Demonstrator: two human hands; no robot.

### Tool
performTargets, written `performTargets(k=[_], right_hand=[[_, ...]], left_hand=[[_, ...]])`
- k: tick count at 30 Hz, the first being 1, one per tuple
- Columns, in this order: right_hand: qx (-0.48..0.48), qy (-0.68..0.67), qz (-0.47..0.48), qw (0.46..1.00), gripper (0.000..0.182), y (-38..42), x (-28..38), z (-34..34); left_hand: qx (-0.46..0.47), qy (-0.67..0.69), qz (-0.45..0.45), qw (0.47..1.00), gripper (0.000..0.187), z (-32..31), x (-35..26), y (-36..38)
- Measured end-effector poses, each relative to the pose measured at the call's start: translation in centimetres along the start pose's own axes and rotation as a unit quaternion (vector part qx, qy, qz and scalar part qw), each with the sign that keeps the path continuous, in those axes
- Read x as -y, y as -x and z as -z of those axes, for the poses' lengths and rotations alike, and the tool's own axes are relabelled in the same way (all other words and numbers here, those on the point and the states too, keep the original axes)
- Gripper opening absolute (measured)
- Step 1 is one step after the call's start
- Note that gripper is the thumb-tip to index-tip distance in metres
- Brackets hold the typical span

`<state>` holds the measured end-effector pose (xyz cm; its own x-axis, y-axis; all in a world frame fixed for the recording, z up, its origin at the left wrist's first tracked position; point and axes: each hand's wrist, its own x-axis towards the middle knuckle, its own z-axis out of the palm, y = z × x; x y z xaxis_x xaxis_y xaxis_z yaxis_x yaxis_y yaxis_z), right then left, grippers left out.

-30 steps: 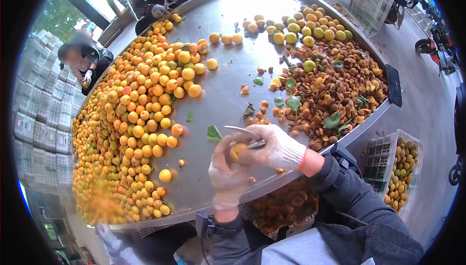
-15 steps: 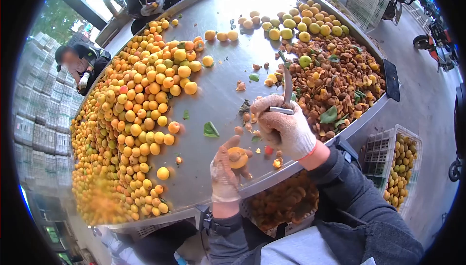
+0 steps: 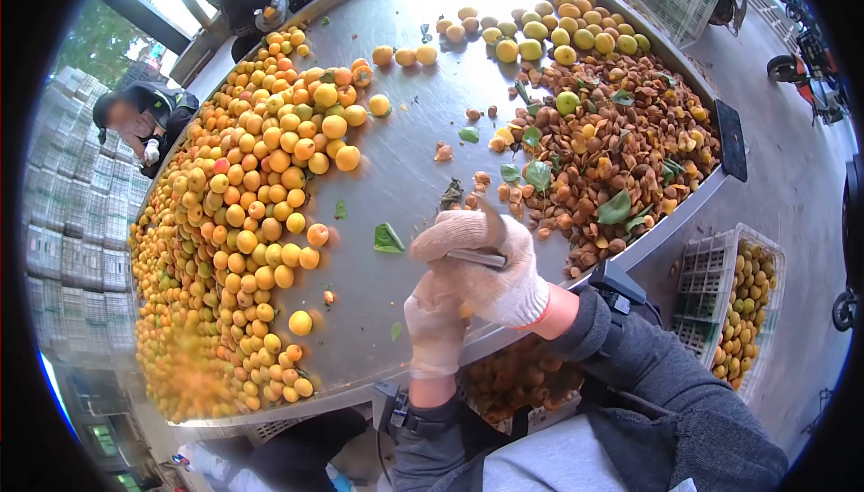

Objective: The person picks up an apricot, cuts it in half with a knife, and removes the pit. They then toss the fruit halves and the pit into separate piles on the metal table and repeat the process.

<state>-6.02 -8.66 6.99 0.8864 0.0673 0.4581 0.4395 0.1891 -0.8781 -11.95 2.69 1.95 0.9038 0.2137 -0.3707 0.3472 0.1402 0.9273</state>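
Both my gloved hands meet over the near edge of the metal table. My right hand point(image 3: 493, 267) is closed round a folding knife point(image 3: 477, 258), its short curved blade pointing up and blurred. Under and beside it, my left hand point(image 3: 434, 330) is closed, its fingertips mostly covered by the right. A sliver of an orange apricot point(image 3: 465, 310) shows between the two hands; the rest of it is hidden. Beyond them lie a dark curled leaf point(image 3: 452, 193) and a few brown pits. A green leaf point(image 3: 389, 238) lies left of the hands.
A large heap of apricots point(image 3: 252, 222) covers the table's left side. Brown pits and scraps point(image 3: 621, 141) are piled at right, with greenish-yellow fruit point(image 3: 576, 28) behind. A dark phone-like slab point(image 3: 731, 141) sits on the right rim. A fruit-filled crate point(image 3: 711, 285) stands below. Two people work at far left.
My right hand has come down and left with the knife onto my left hand, which has turned and closed. The apricot, plainly visible before, is now nearly covered. The pits beneath have shifted or are hidden.
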Motion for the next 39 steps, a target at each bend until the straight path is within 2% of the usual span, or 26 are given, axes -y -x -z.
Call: performTargets(k=[1,2,3,4,5,7,9,11,12,13,14,17,19,20,21,22,23,24,25,27,28,29,32,35,37,39], right_hand=[[0.021,0.030,0.014,0.999,0.018,0.0,-0.2,-0.2],[-0.030,-0.085,-0.090,0.992,0.017,0.2,-0.3,-0.7],[-0.029,-0.086,-0.090,0.992,0.017,-0.1,-0.7,-0.4],[-0.093,-0.211,-0.231,0.945,0.016,-0.8,-1.4,0.3],[-0.155,-0.326,-0.363,0.859,0.016,-1.2,-2.2,0.7],[-0.175,-0.360,-0.347,0.848,0.016,-1.2,-3.9,0.5],[-0.192,-0.463,-0.391,0.772,0.020,-1.1,-5.0,0.4],[-0.199,-0.468,-0.397,0.764,0.020,-1.0,-5.6,0.3],[-0.179,-0.543,-0.403,0.715,0.020,-0.9,-5.9,0.4],[-0.157,-0.612,-0.406,0.660,0.020,-0.8,-6.1,0.5],[-0.154,-0.612,-0.407,0.661,0.020,-0.9,-6.3,0.6],[-0.203,-0.563,-0.387,0.701,0.017,-1.5,-5.6,1.1],[-0.212,-0.322,-0.305,0.871,0.019,-2.2,-4.5,2.2],[-0.184,-0.203,-0.325,0.905,0.015,-2.4,-3.5,2.7],[-0.182,-0.203,-0.323,0.906,0.015,-2.0,-3.6,2.4],[-0.063,-0.066,-0.241,0.966,0.013,-1.3,-3.7,1.9],[0.058,0.075,-0.149,0.984,0.012,-0.5,-3.7,1.4],[0.129,0.074,-0.156,0.977,0.015,-0.1,-2.6,1.0],[0.128,0.074,-0.156,0.977,0.015,0.2,-2.0,0.7],[0.244,0.314,-0.091,0.913,0.019,0.5,-1.4,0.5],[0.200,0.346,-0.051,0.915,0.022,0.8,-2.9,0.9],[0.186,0.414,-0.084,0.887,0.020,0.4,-4.5,1.3],[0.110,0.357,-0.069,0.925,0.016,0.0,-4.0,1.7],[0.202,0.270,-0.153,0.929,0.013,0.8,-2.6,0.9],[0.227,0.413,-0.066,0.879,0.011,1.4,-3.1,0.4],[0.237,0.441,-0.041,0.865,0.007,1.5,-2.6,-0.3]], left_hand=[[0.007,0.008,-0.013,1.000,0.033,0.2,0.4,-0.2],[0.014,0.016,-0.026,0.999,0.031,0.3,0.6,-0.3],[0.013,0.015,-0.026,0.999,0.031,0.4,0.5,-0.2],[0.022,0.013,-0.016,1.000,0.033,0.4,0.3,-0.2],[0.032,0.011,-0.007,0.999,0.035,0.4,0.1,-0.1],[0.037,0.067,0.010,0.997,0.039,-0.1,-0.5,0.0],[0.040,0.124,0.026,0.991,0.044,-0.5,-0.9,-0.3],[0.036,0.155,0.097,0.982,0.055,-0.6,-1.2,-0.6],[0.036,0.153,0.096,0.983,0.055,-0.1,-0.9,-0.6],[0.095,0.213,0.111,0.966,0.050,0.5,-0.3,-0.7],[0.153,0.272,0.123,0.942,0.044,0.9,0.2,-1.0],[0.099,0.188,0.075,0.974,0.054,1.0,0.9,-1.7],[0.037,0.170,0.052,0.983,0.050,1.2,1.4,-2.3],[-0.026,0.150,0.029,0.988,0.046,1.3,1.5,-2.6],[-0.026,0.151,0.028,0.988,0.046,1.7,1.5,-2.7],[-0.024,0.168,0.016,0.985,0.045,2.2,1.3,-3.0],[-0.021,0.183,0.004,0.983,0.043,2.4,1.1,-3.1],[-0.020,0.184,0.004,0.983,0.043,1.9,0.9,-3.1],[-0.065,0.220,-0.025,0.973,0.045,1.2,0.5,-2.8],[-0.111,0.256,-0.053,0.959,0.046,0.9,0.5,-2.6],[-0.095,0.226,-0.052,0.968,0.049,1.4,0.5,-2.5],[-0.079,0.195,-0.051,0.976,0.051,1.8,0.5,-2.3],[-0.052,0.196,-0.074,0.976,0.052,2.3,0.2,-2.0],[-0.065,0.196,-0.084,0.975,0.049,1.3,-0.1,-1.8],[-0.060,0.211,-0.109,0.969,0.047,1.3,2.0,-2.6],[-0.072,0.227,-0.147,0.960,0.045,1.5,2.2,-2.4]])
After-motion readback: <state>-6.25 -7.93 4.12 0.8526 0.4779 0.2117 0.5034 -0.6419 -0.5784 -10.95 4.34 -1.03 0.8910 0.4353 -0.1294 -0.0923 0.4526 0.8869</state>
